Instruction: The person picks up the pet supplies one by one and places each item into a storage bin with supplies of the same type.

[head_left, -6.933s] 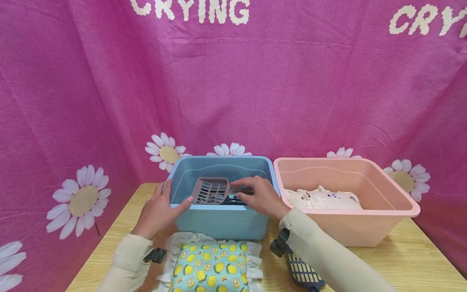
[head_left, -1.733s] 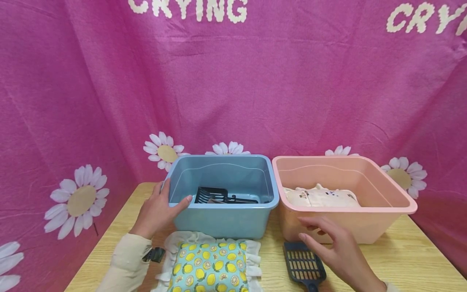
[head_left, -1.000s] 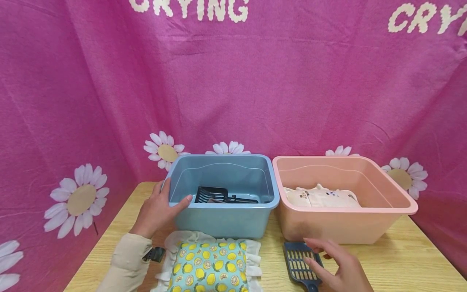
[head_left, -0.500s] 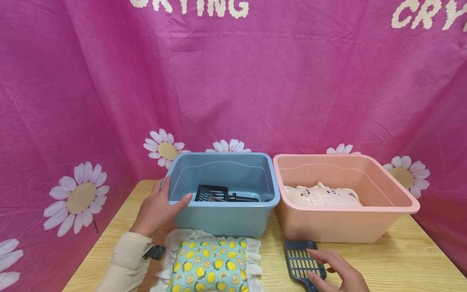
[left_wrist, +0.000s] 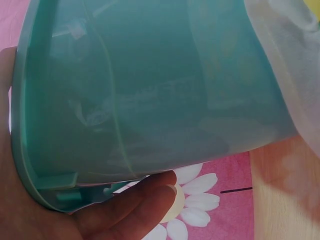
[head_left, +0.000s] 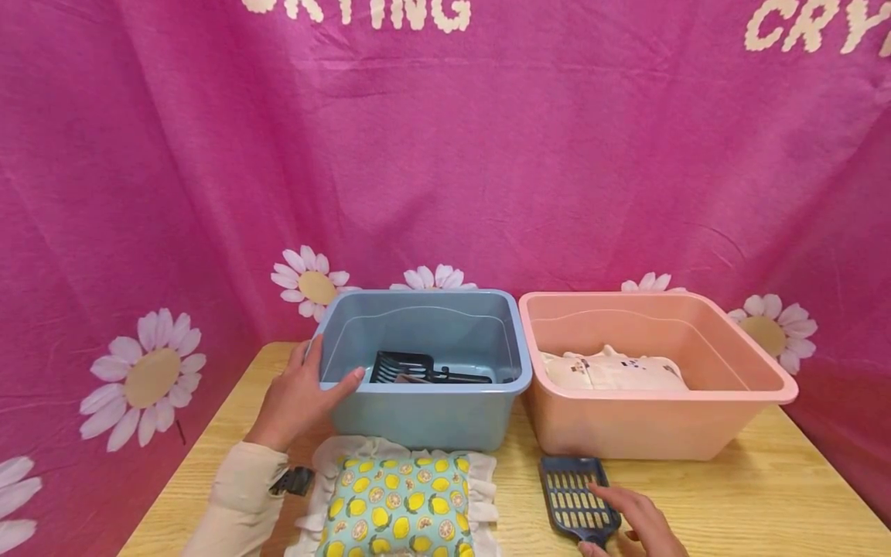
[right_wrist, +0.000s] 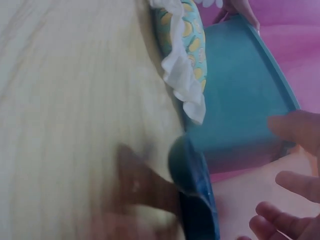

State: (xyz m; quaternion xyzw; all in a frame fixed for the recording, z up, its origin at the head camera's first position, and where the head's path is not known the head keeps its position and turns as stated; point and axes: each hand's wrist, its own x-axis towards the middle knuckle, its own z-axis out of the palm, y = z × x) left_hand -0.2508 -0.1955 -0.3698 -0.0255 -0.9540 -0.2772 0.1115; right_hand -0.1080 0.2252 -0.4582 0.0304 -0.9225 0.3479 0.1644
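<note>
At the front left corner of a blue plastic bin [head_left: 425,414], my left hand [head_left: 295,398] grips the rim, thumb along the front edge and fingers around the side. Inside the bin lies a black slotted scoop [head_left: 404,368] with part of a grey-brown scoop [head_left: 412,379] showing above the front rim. A navy slotted litter scoop [head_left: 580,499] lies on the table in front of the bins. My right hand [head_left: 643,526], fingers spread and apart, hovers over its right side near the handle. The right wrist view has the scoop's handle [right_wrist: 192,170] blurred below the fingers [right_wrist: 295,185].
A pink bin [head_left: 626,429] stands right against the blue one and holds a cream printed fabric item [head_left: 612,371]. A lemon-print cushion [head_left: 400,507] with white ruffles lies before the blue bin on the wooden table [head_left: 773,495]. A magenta curtain [head_left: 487,170] hangs behind.
The grey-brown scoop was lowered into the blue bin and let go. My right hand then moved right and down to the navy scoop. My left hand stayed at the bin's corner.
</note>
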